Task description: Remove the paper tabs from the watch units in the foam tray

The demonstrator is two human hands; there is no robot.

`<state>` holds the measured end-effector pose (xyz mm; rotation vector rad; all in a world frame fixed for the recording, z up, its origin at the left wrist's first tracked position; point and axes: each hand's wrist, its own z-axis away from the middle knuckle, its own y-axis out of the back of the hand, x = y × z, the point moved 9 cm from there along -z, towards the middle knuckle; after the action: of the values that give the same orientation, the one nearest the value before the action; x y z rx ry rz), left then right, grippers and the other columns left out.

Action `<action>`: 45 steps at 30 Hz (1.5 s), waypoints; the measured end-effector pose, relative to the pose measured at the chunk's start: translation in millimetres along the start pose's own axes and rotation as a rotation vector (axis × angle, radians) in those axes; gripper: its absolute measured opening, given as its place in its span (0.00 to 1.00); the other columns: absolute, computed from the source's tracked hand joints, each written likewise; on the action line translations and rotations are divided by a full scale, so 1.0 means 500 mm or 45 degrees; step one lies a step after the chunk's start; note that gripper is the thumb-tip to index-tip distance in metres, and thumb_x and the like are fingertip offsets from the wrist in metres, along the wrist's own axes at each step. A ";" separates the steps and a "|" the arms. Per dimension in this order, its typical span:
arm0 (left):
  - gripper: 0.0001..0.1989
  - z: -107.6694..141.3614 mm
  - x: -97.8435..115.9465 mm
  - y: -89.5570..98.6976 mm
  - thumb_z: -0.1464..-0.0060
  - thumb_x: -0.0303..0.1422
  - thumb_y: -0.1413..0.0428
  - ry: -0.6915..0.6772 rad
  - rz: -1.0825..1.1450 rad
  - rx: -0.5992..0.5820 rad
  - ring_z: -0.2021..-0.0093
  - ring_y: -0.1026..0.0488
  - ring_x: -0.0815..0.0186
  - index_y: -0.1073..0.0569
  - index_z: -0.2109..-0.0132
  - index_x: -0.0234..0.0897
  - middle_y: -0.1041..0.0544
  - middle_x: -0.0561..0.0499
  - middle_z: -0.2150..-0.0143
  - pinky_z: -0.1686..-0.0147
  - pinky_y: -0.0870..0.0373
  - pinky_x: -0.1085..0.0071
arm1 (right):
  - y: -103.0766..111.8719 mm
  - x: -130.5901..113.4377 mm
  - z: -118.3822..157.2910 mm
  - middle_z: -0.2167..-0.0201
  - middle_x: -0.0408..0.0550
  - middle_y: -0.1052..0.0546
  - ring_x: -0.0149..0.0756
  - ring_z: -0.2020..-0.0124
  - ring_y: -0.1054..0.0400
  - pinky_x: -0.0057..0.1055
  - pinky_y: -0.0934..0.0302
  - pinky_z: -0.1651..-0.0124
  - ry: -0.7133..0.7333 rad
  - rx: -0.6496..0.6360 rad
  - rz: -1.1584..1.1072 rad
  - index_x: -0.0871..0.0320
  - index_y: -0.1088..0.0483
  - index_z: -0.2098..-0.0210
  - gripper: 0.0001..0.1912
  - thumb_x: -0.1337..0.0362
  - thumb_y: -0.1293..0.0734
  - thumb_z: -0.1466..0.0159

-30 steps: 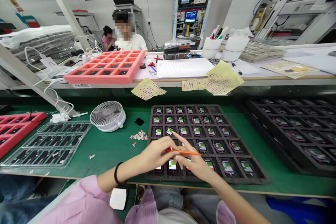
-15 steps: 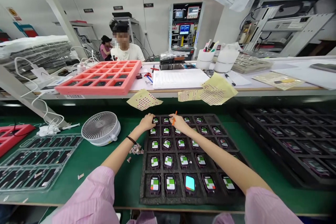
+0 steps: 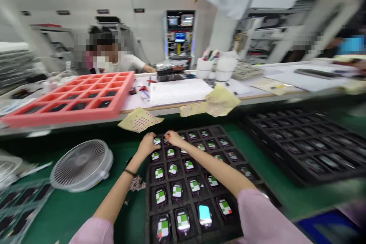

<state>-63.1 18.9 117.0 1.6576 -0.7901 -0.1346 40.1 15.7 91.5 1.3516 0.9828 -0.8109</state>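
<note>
A black foam tray [image 3: 147, 206] lies in front of me, its compartments holding square smartwatches with lit green-and-white screens. One smartwatch [image 3: 204, 214] in the nearest row glows cyan instead. At the tray's far left corner, my left hand [image 3: 146, 145] has its fingers bent around the edge of a smartwatch [image 3: 156, 141]. Just to its right, my right hand [image 3: 175, 139] is closed on a thin orange stick [image 3: 168, 136], mostly hidden by the fingers. That hand is over the far row's second compartment and partly covers the watch there.
A round white fan [image 3: 82, 166] stands left of the tray, with small paper-like scraps [image 3: 137, 183] between. More stacked black trays [image 3: 286, 160] are on the right. On the shelf ahead sit a pink foam tray [image 3: 122, 99] and papers [image 3: 180, 91]. A person [image 3: 126, 61] sits opposite.
My view has swung right, so everything sits further left and looks tilted. The right hand has shifted left, closer to the left hand. A blue object now shows at lower right.
</note>
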 end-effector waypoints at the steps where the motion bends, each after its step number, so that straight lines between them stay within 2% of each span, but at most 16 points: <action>1: 0.12 0.000 0.001 0.006 0.56 0.31 0.41 -0.009 0.036 0.031 0.60 0.26 0.58 0.32 0.62 0.35 0.25 0.47 0.63 0.61 0.28 0.65 | 0.008 0.010 -0.004 0.52 0.51 0.28 0.39 0.55 0.30 0.40 0.32 0.54 -0.070 0.006 0.006 0.59 0.32 0.51 0.14 0.59 0.36 0.34; 4: 0.16 -0.010 -0.012 0.014 0.57 0.33 0.42 0.017 0.179 0.082 0.70 0.24 0.57 0.35 0.60 0.34 0.25 0.46 0.67 0.70 0.27 0.63 | 0.048 0.033 -0.009 0.64 0.47 0.24 0.35 0.64 0.28 0.32 0.32 0.62 -0.216 0.080 0.009 0.62 0.28 0.60 0.07 0.66 0.36 0.34; 6: 0.23 -0.017 -0.058 0.007 0.63 0.38 0.38 0.290 0.552 0.105 0.71 0.24 0.58 0.36 0.59 0.35 0.24 0.47 0.67 0.72 0.26 0.64 | 0.070 0.039 -0.006 0.73 0.42 0.25 0.31 0.74 0.29 0.25 0.36 0.72 -0.254 0.102 -0.044 0.59 0.26 0.62 0.08 0.69 0.39 0.34; 7: 0.26 -0.018 -0.066 -0.006 0.65 0.39 0.37 0.370 0.734 0.047 0.70 0.23 0.57 0.35 0.58 0.35 0.24 0.46 0.66 0.71 0.25 0.65 | 0.081 0.040 -0.002 0.77 0.40 0.26 0.29 0.78 0.30 0.23 0.39 0.76 -0.260 0.104 -0.078 0.58 0.27 0.60 0.10 0.69 0.40 0.33; 9: 0.30 -0.015 -0.055 -0.024 0.65 0.41 0.35 0.433 1.003 -0.099 0.63 0.22 0.57 0.34 0.53 0.37 0.22 0.45 0.62 0.68 0.24 0.67 | 0.096 0.036 0.013 0.82 0.39 0.29 0.27 0.83 0.32 0.20 0.43 0.81 -0.241 0.065 -0.258 0.58 0.28 0.56 0.13 0.67 0.43 0.31; 11: 0.34 -0.003 -0.028 -0.029 0.65 0.41 0.34 0.483 1.165 -0.220 0.59 0.22 0.57 0.33 0.49 0.39 0.22 0.45 0.57 0.67 0.24 0.68 | 0.108 0.022 0.039 0.82 0.39 0.30 0.28 0.82 0.30 0.19 0.44 0.82 -0.191 -0.016 -0.535 0.59 0.30 0.54 0.12 0.65 0.43 0.31; 14: 0.37 0.019 0.030 -0.002 0.63 0.44 0.35 0.472 1.307 -0.232 0.57 0.22 0.57 0.34 0.45 0.40 0.23 0.44 0.53 0.66 0.24 0.69 | 0.128 -0.006 0.099 0.77 0.41 0.28 0.30 0.77 0.27 0.20 0.41 0.80 -0.120 -0.126 -0.813 0.58 0.32 0.53 0.12 0.62 0.35 0.36; 16: 0.37 0.033 0.077 0.022 0.59 0.47 0.37 0.399 1.337 -0.210 0.58 0.22 0.57 0.35 0.43 0.39 0.23 0.44 0.53 0.67 0.24 0.69 | 0.138 -0.024 0.142 0.71 0.42 0.28 0.31 0.74 0.26 0.21 0.38 0.78 -0.082 -0.158 -0.864 0.56 0.33 0.51 0.18 0.64 0.31 0.41; 19: 0.34 0.051 0.146 0.045 0.55 0.45 0.39 0.244 1.368 -0.254 0.63 0.23 0.62 0.35 0.43 0.36 0.24 0.43 0.54 0.72 0.28 0.73 | 0.150 -0.037 0.194 0.65 0.43 0.29 0.33 0.72 0.25 0.22 0.36 0.78 -0.059 -0.128 -0.846 0.56 0.34 0.51 0.24 0.66 0.28 0.47; 23: 0.22 0.074 0.192 0.061 0.49 0.43 0.43 0.176 1.427 -0.281 0.73 0.26 0.69 0.31 0.50 0.34 0.24 0.49 0.65 0.81 0.39 0.80 | 0.160 -0.039 0.237 0.70 0.43 0.28 0.33 0.78 0.27 0.21 0.44 0.86 -0.064 -0.033 -0.676 0.57 0.32 0.55 0.18 0.60 0.30 0.44; 25: 0.18 0.088 0.203 0.066 0.44 0.42 0.47 0.189 1.438 -0.300 0.75 0.28 0.71 0.30 0.51 0.34 0.26 0.51 0.68 0.82 0.41 0.80 | 0.164 -0.042 0.254 0.76 0.42 0.29 0.32 0.82 0.29 0.22 0.46 0.87 -0.069 0.002 -0.598 0.59 0.31 0.57 0.16 0.56 0.34 0.40; 27: 0.17 0.101 0.212 0.070 0.42 0.41 0.49 0.196 1.468 -0.316 0.75 0.28 0.71 0.31 0.51 0.35 0.25 0.51 0.68 0.82 0.40 0.79 | 0.161 -0.052 0.270 0.76 0.42 0.29 0.33 0.80 0.28 0.22 0.44 0.85 -0.050 -0.023 -0.587 0.58 0.32 0.55 0.16 0.55 0.36 0.38; 31: 0.18 0.115 0.224 0.071 0.44 0.39 0.46 0.175 1.526 -0.350 0.73 0.28 0.72 0.34 0.49 0.35 0.25 0.49 0.62 0.81 0.40 0.80 | 0.156 -0.077 0.296 0.64 0.48 0.27 0.34 0.73 0.26 0.25 0.38 0.80 0.019 -0.076 -0.618 0.56 0.34 0.51 0.18 0.57 0.35 0.38; 36: 0.20 0.117 0.223 0.067 0.46 0.39 0.44 0.166 1.538 -0.351 0.71 0.28 0.72 0.34 0.49 0.35 0.26 0.48 0.59 0.81 0.41 0.80 | 0.156 -0.084 0.305 0.55 0.52 0.29 0.28 0.77 0.30 0.27 0.36 0.79 0.034 -0.076 -0.542 0.55 0.34 0.51 0.18 0.58 0.33 0.39; 41: 0.18 0.119 0.228 0.074 0.47 0.39 0.42 0.169 1.535 -0.335 0.73 0.30 0.73 0.33 0.52 0.35 0.26 0.50 0.62 0.79 0.41 0.78 | 0.153 -0.085 0.307 0.56 0.51 0.29 0.31 0.74 0.28 0.26 0.38 0.79 0.067 -0.073 -0.568 0.55 0.34 0.51 0.16 0.58 0.34 0.37; 45: 0.19 0.121 0.231 0.074 0.44 0.42 0.45 0.175 1.538 -0.348 0.72 0.30 0.72 0.32 0.50 0.35 0.26 0.50 0.64 0.79 0.41 0.78 | 0.155 -0.083 0.306 0.61 0.48 0.29 0.30 0.76 0.28 0.25 0.39 0.80 0.066 -0.038 -0.568 0.55 0.33 0.52 0.15 0.58 0.35 0.37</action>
<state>-20.9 -97.3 173.1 0.7191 -1.4526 0.6794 109.6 -133.8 154.9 1.1457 1.3581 -1.0908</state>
